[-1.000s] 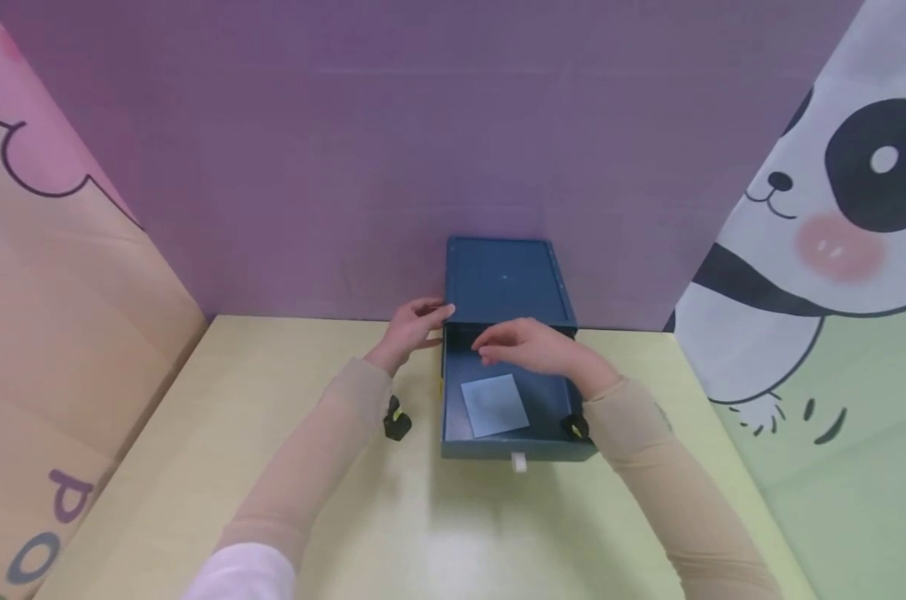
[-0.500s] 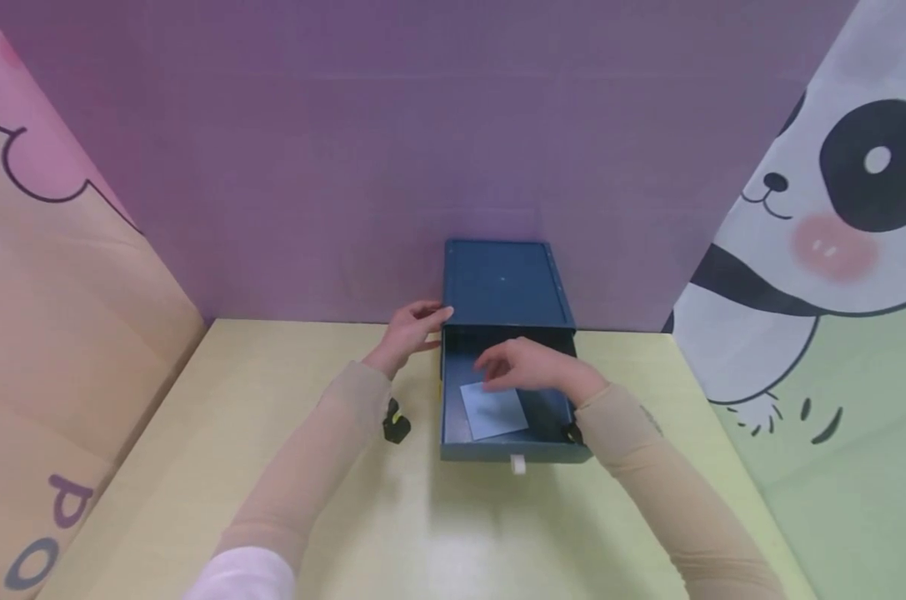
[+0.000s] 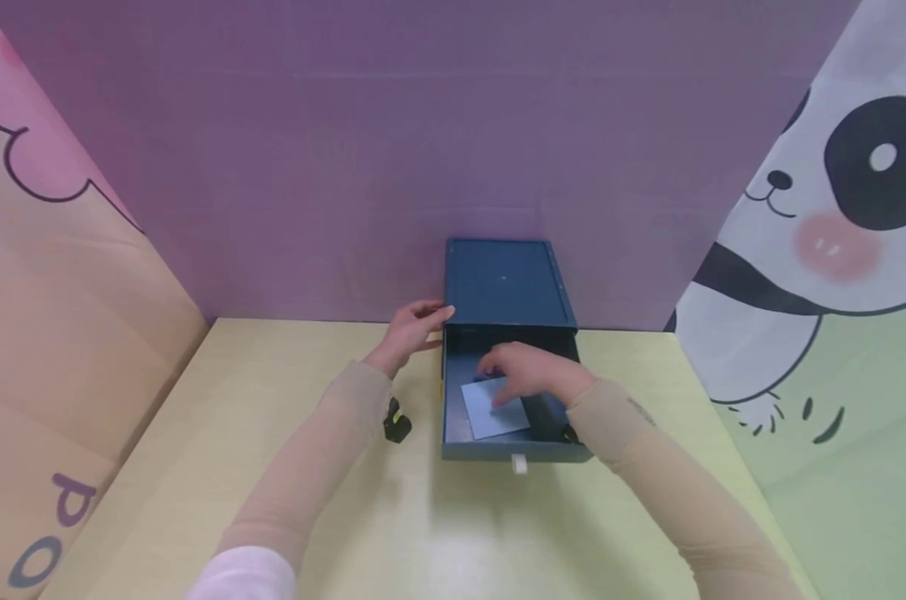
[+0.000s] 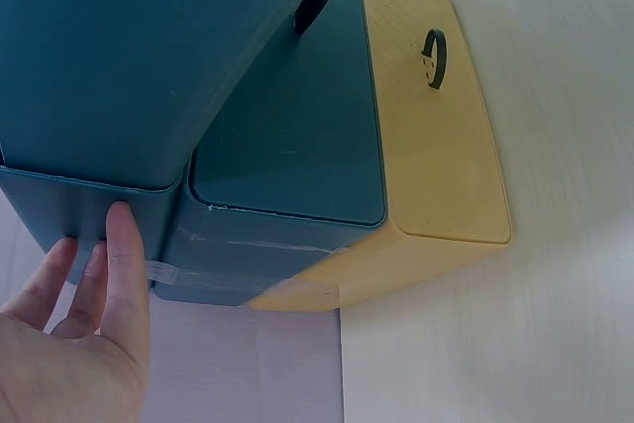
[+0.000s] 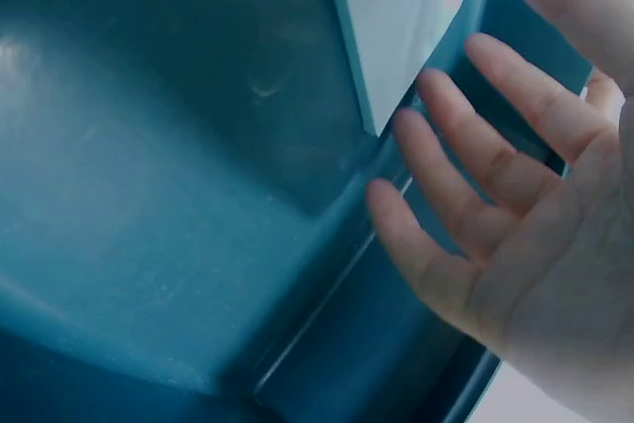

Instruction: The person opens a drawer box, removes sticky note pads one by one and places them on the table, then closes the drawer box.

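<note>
A dark blue drawer cabinet (image 3: 507, 283) stands against the back wall, its top drawer (image 3: 456, 450) pulled out toward me. In that drawer lies a thin square light-blue pad (image 3: 484, 417), which looks like a block of paper. My right hand (image 3: 531, 367) is over the pad, thumb and fingers spread apart on either side of its upper right part. In the right wrist view, the fingertips (image 5: 411, 126) come right at the pad's edge and hold nothing. My left hand (image 3: 407, 333) rests with extended fingers against the cabinet's left side, its fingertips (image 4: 121, 220) on the blue panel.
Beneath the pulled-out drawer are a second blue drawer (image 4: 297, 116) and a yellow drawer (image 4: 436, 146), each with a black loop pull. A white pull tab (image 3: 519, 463) sticks out of the top drawer's front. Purple, peach and panda-printed walls surround the pale table (image 3: 287, 467).
My right hand has come down into the drawer and toward me, from near its back to over the pad, and its thumb and fingers have spread. The left hand stays against the cabinet.
</note>
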Available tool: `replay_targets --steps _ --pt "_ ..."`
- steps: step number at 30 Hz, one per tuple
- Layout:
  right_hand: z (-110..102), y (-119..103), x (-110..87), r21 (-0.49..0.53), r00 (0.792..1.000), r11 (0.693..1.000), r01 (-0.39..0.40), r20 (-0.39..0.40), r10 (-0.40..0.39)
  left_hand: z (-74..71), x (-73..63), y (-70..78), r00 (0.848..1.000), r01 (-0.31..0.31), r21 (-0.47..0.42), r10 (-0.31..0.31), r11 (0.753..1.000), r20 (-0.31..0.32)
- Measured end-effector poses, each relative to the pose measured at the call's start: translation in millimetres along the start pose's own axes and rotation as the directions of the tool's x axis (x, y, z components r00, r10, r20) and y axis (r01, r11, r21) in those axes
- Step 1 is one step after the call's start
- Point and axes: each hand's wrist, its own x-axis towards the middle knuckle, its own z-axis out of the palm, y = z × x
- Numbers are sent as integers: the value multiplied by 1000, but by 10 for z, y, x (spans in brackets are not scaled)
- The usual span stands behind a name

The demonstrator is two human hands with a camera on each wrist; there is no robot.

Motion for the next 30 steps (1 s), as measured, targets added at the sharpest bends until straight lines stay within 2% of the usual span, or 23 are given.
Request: replay_targets --steps 5,8,13,18,25,30 --pt "-5 -28 50 -90 992 988 -127 -8 127 -19 49 20 1000 3 7 -3 1000 10" --pt "-4 -45 73 -134 985 976 -174 -13 173 -33 73 31 1000 2 12 -2 1000 12" --pt "-3 -77 118 -202 983 963 -181 -22 180 -61 98 48 1000 3 9 -3 1000 17" --pt "-2 -94 143 -220 978 953 -207 -11 210 -68 112 48 1000 19 20 -19 1000 10" --pt "16 -70 171 -219 974 951 -220 10 228 -58 132 31 1000 23 30 -24 999 12" --pt "15 -54 181 -175 973 959 -224 16 230 -57 125 29 1000 17 30 -17 999 10"
